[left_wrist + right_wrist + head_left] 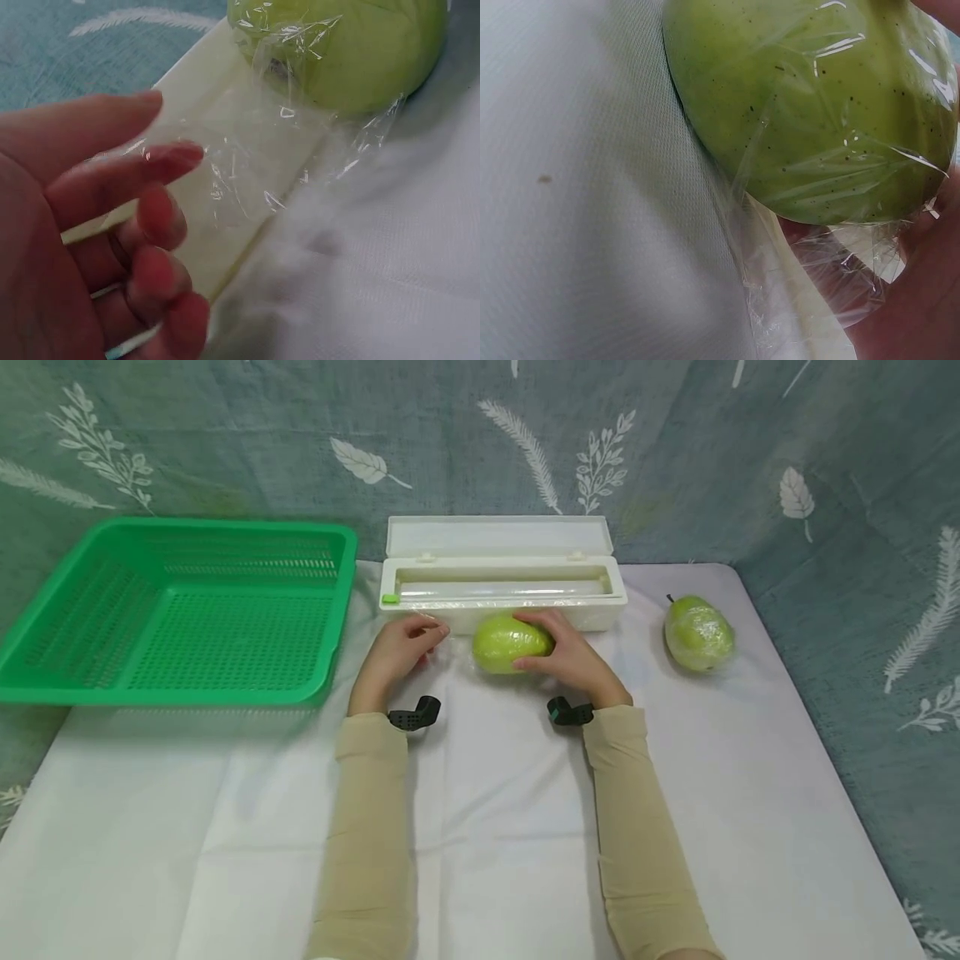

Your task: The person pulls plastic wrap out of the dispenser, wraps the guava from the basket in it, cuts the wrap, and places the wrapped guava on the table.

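A green pear (pixel 512 644) in clear plastic film lies on its side on the white cloth, in front of a cling film box (pixel 504 585). My right hand (pixel 567 652) grips its right end, thumb in front and fingers behind. Loose film (pixel 847 277) bunches beside that hand in the right wrist view. To the left of the pear is my left hand (pixel 400 652), its thumb and index finger apart and the other fingers loosely curled. From the pear's brown-tipped end, thin film (pixel 240 165) spreads toward the left fingertips in the left wrist view.
The box's lid (pixel 500 536) stands raised, with a film roll (pixel 501 589) inside and a green slider (pixel 390 599) at its left. A green perforated basket (pixel 321 670) is at the left. Another film-wrapped pear (pixel 698 633) lies at the right. Patterned grey-green fabric (pixel 450 435) hangs behind.
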The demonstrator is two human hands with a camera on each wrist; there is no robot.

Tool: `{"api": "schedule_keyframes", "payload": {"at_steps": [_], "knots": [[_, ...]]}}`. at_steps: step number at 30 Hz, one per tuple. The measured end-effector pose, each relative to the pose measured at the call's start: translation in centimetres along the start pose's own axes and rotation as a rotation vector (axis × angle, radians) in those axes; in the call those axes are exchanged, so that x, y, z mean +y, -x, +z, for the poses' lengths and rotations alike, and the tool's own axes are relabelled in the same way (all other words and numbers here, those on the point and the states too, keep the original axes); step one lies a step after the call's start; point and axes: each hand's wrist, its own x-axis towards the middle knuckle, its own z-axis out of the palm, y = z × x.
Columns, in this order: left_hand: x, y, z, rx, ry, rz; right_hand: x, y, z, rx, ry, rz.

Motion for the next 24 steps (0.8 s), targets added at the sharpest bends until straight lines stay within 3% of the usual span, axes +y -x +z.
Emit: {"api": "schedule_keyframes", "payload": {"at_steps": [4,8,12,14,20,24], "knots": [[0.5,0.0,0.2,0.040,-0.036,0.037,-0.1,0.1,0.1,0.006,0.004,0.011],[0.9,0.1,0.2,0.138,-0.107,0.074,0.1,-0.1,0.1,0.002,0.010,0.000],[1.3,0.4,-0.1,0.204,-0.129,0.111,1.7,-0.7,0.5,0.008,0.024,-0.012],[1.5,0.5,-0.2,0.197,-0.128,0.122,2.6,-0.9,0.6,0.020,0.023,-0.010],[2.3,1.1,-0.7,0.085,-0.150,0.136,3.3,-1.1,0.8,0.022,0.025,-0.012],[2.8,1.2,-0.6,0.098,-0.160,0.144,3.3,-1.0,0.5,0.019,0.040,0.003]]}}
